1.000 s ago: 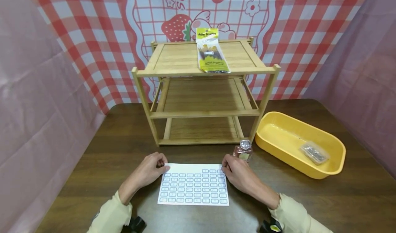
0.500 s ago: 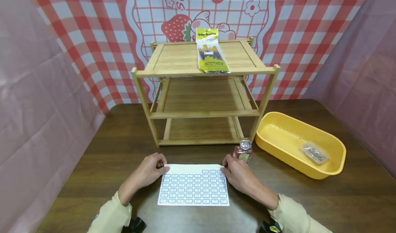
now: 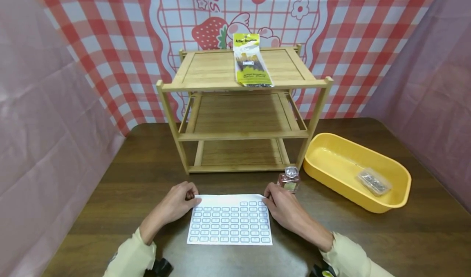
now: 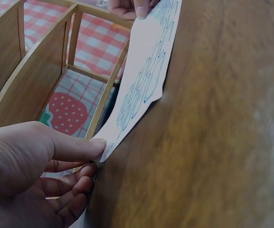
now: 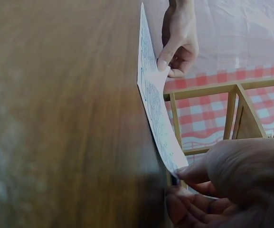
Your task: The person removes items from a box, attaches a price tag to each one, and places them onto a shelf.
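A white sheet of sticker labels point(image 3: 229, 224) lies in front of me, with rows of small blue-outlined labels and a blank strip along part of its far edge. At its far left corner my left hand point(image 3: 179, 201) pinches the sheet between thumb and fingers. My right hand point(image 3: 285, 207) pinches the far right corner in the same way. Both wrist views show these corners lifted a little off the table, so the sheet point(image 4: 144, 61) curves. Just beyond my right hand stands a small pink glass bottle point(image 3: 289, 182) with a clear faceted stopper, partly hidden by that hand.
A three-tier wooden shelf point(image 3: 243, 136) stands behind the sheet. On its top tier lies a yellow packet of artist brushes point(image 3: 253, 62) bearing a small white label. To the right, a yellow basin point(image 3: 331, 179) holds a clear plastic box point(image 3: 374, 182) of small metallic pieces.
Almost everything is still. Only the sheet's far right corner bends slightly more than one second ago; both hands keep their grip in nearly the same place.
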A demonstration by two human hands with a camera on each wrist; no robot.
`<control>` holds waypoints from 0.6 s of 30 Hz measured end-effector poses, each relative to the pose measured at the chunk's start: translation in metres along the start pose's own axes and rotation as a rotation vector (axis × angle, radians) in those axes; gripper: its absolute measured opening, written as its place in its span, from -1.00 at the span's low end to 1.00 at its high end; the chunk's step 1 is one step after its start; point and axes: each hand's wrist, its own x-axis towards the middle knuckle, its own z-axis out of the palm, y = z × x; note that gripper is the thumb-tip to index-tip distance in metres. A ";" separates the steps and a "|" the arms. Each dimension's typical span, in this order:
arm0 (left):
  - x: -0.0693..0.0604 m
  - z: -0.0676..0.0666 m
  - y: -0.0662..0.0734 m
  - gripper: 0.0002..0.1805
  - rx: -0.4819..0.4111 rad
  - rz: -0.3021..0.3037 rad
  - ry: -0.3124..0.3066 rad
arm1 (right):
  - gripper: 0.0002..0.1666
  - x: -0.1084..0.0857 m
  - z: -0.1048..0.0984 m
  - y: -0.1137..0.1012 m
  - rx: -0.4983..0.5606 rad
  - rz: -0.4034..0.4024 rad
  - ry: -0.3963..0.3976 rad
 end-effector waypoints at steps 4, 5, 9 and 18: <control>0.000 -0.001 0.000 -0.86 0.002 -0.004 0.001 | -0.82 0.000 0.000 0.000 0.035 -0.002 0.022; 0.000 -0.001 0.000 -0.86 0.003 -0.006 0.001 | -0.81 0.000 0.000 0.000 0.050 -0.002 0.030; -0.001 -0.004 0.000 -0.86 -0.004 -0.005 0.004 | -0.79 0.000 -0.001 -0.001 0.138 -0.009 0.071; -0.002 -0.011 -0.001 -0.91 -0.064 0.037 0.021 | -0.78 -0.001 -0.001 0.000 0.374 -0.040 0.131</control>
